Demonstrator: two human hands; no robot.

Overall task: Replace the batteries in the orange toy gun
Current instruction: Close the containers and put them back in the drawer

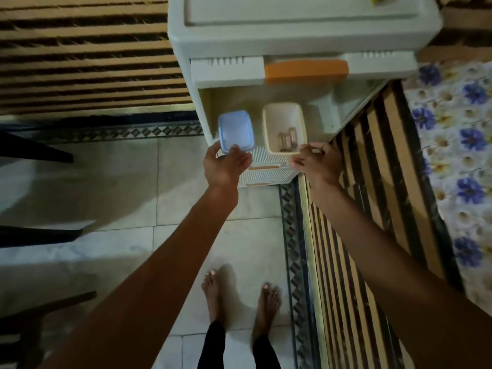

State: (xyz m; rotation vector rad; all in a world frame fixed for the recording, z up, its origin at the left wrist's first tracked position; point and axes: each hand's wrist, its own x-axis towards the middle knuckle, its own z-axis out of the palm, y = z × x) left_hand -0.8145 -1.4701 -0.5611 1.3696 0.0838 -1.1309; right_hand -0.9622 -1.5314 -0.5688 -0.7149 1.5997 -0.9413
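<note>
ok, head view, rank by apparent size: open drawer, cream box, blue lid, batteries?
1. open drawer
2. cream box
3. blue lid, only slightly smaller than the box, so it's a near call
4. batteries, clearly smallest

lid (pixel 236 130): translucent blue plastic | box (pixel 284 128): matt cream plastic; drawer unit (pixel 306 43): smooth plastic | floor (pixel 119 187): glossy tile
</note>
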